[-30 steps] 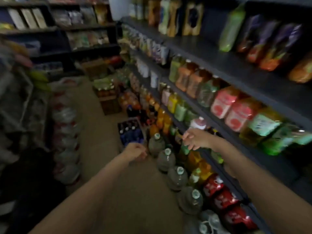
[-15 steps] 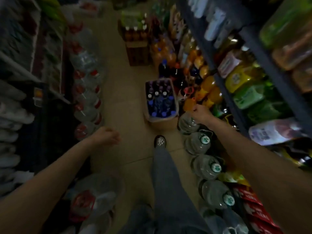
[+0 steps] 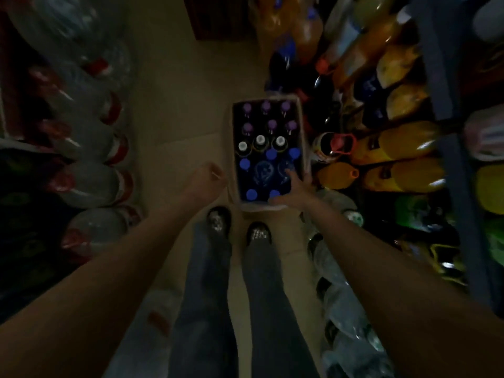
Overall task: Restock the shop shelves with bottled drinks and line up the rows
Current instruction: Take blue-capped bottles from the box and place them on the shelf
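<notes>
A cardboard box (image 3: 304, 126) stands on the floor just ahead of my feet, packed with upright bottles: purple caps (image 3: 266, 107) at the far end, three white caps (image 3: 260, 139) in the middle, blue caps (image 3: 251, 194) nearest me. My right hand (image 3: 296, 188) reaches over the box's near right corner, fingers spread above the blue-capped bottles, thumb along the front edge. My left hand (image 3: 207, 180) hangs beside the box's left wall, loosely curled and holding nothing.
Orange drink bottles (image 3: 403, 143) and dark soda bottles fill the low shelf on the right. Large clear water bottles (image 3: 341, 296) line the floor below it. Shrink-wrapped water packs (image 3: 90, 181) are stacked on the left. A wooden crate (image 3: 218, 17) sits farther up the narrow aisle.
I have stepped up to the box and now look straight down into it. My right hand left the shelf bottles and came over the box. My left hand swung in beside it.
</notes>
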The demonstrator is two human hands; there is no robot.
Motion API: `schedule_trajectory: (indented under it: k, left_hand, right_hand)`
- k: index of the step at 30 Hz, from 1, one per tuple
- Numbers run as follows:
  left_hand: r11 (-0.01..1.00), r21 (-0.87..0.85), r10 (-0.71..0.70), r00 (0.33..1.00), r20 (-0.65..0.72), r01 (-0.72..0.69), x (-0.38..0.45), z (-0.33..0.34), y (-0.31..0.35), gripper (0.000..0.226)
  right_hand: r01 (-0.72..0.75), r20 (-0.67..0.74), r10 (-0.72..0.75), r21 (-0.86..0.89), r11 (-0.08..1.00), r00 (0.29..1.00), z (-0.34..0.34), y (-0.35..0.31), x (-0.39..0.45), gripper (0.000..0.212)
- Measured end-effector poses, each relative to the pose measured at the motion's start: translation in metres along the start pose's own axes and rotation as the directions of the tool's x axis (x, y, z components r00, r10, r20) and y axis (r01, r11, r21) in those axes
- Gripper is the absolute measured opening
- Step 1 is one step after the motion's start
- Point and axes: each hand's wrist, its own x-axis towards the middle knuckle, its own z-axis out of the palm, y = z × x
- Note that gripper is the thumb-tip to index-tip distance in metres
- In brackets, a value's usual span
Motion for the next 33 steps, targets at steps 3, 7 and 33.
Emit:
schedule_trajectory:
  k: [3, 7, 33]
  left_hand:
    - [0.996, 0.09, 0.005, 1.0, -0.019, -0.003, 0.067, 0.016, -0.031, 0.028]
    - [0.98, 0.187, 0.084, 0.996, -0.04, -0.075, 0.136, 0.035, -0.075, 0.037]
    - [0.666, -0.714, 0.014, 0.953, 0.303, 0.217, 0.186, 0.016, -0.027, 0.031]
  right_hand:
    - [0.029, -0.043, -0.036, -0.144, 0.989, 0.998, 0.027, 0.006, 0.088, 0.105]
    - [0.124, -0.068, -0.2, -0.577, 0.807, 0.977, 0.063, 0.011, 0.171, 0.099]
    - [0.107, -0.209, -0.159, -0.238, 0.965, 0.965, -0.003, 0.037, 0.188, 0.073]
